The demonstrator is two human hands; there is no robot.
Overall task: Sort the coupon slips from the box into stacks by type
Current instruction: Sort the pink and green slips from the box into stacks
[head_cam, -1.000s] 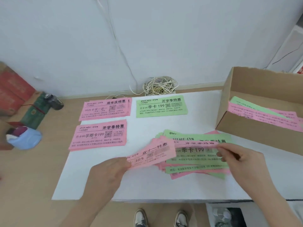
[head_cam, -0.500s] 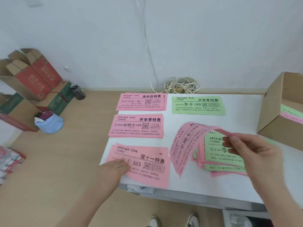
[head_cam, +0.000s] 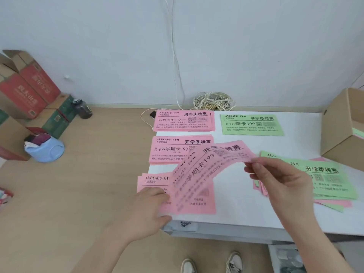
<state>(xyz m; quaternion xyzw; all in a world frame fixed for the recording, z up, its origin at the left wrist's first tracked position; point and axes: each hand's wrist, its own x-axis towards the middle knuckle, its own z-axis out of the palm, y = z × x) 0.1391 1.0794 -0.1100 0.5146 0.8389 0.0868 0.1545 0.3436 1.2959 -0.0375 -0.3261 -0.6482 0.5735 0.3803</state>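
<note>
So the right hand (head_cam: 279, 184) has thumb and fingertips pinched on one end of a pink slip (head_cam: 206, 168), other fingers loosely curled, and the rest of the slip arches away to its left, floppy and a bit blurred. The far end droops right over the nearest pink stack (head_cam: 199, 205), where the left hand (head_cam: 145, 209) lies on top with fairly straight fingers, pinning it at the table (head_cam: 236, 213) edge. Just beyond the slip is the pink 199 stack (head_cam: 167, 152), and the print looks like a match, so I'd guess that's where it goes. Under and to the right of the pinching hand sits the mixed pile (head_cam: 332, 186), with the box (head_cam: 338, 146) farther out on that side and a green stack (head_cam: 252, 125) beyond. The risk I see: all the pink ones look alike, and the slip's loose end hangs over the wrong stack, so it could easily land there. Being held by one end, it could also flop and knock a neat stack crooked. Can't tell if it's a single slip or two stuck together.
</note>
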